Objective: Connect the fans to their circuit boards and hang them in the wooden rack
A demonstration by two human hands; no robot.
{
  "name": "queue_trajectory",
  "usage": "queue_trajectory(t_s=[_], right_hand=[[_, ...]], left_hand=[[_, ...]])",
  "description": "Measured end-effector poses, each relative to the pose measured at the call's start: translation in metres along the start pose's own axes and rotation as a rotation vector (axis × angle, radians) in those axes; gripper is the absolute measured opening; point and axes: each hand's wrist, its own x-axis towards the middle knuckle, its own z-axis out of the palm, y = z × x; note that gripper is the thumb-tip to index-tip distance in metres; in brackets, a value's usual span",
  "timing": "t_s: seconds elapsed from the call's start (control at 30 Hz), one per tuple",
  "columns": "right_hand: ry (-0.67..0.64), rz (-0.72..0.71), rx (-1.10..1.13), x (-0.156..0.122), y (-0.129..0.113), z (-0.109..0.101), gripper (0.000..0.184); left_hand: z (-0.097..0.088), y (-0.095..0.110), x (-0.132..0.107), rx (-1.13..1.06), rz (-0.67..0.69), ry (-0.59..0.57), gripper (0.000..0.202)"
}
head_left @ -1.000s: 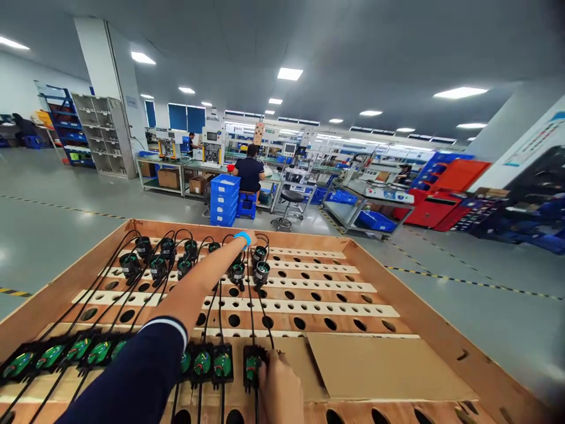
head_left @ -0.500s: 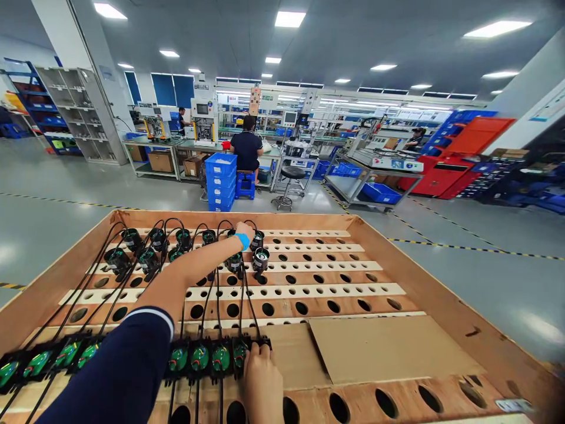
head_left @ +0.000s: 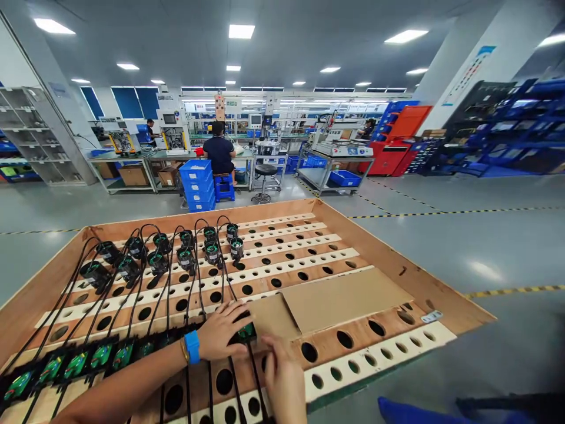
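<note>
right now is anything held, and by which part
Cannot be told: the left hand spreads over a black square module with green centre, the right hand beside it; neither shows a clear grip.

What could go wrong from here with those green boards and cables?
The left hand is spread right by an uncovered green board, so it might press on exposed parts. The right hand is close beside a black cable and could snag it, perhaps pulling that board out of line.
</note>
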Motion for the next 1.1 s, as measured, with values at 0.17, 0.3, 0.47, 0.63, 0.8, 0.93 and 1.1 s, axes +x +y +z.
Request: queue_trajectory(t_s=[0.17,0.3,0.47,0.63,0.8,0.93,1.1], right_hand=[[0.109,-0.022,-0.027,-0.034,0.029,-0.016,0.031],[0.058,-0.21,-0.095,-0.069,0.014,0.004,0.029],[-0.071,-0.523,-0.363,-0.098,-0.011,0.049,0.069],[0.04,-0.631,-0.522,-0.085,0.0,0.077,0.049],[0.088,-0.715,-0.498,-0.069,0.019,0.072,0.029],[0.087,-0.79,-0.439,-0.047,0.019,0.048,0.032],[-0.002,-0.745,-0.412,-0.003,0.002,0.041,0.026]], left_hand=[[-0.002,-0.006,0.003,0.056,0.019,0.009,0.07],[-0.002,-0.01,0.005,0.071,0.028,0.027,0.067],[0.001,-0.018,0.007,0.039,0.066,0.044,0.071],[0.003,-0.029,0.014,0.021,0.095,0.097,0.073],[-0.003,-0.026,0.018,0.046,0.109,0.141,0.07],[-0.041,-0.014,-0.02,0.11,0.092,0.181,0.068],[-0.067,-0.013,-0.132,0.121,-0.281,0.251,0.076]])
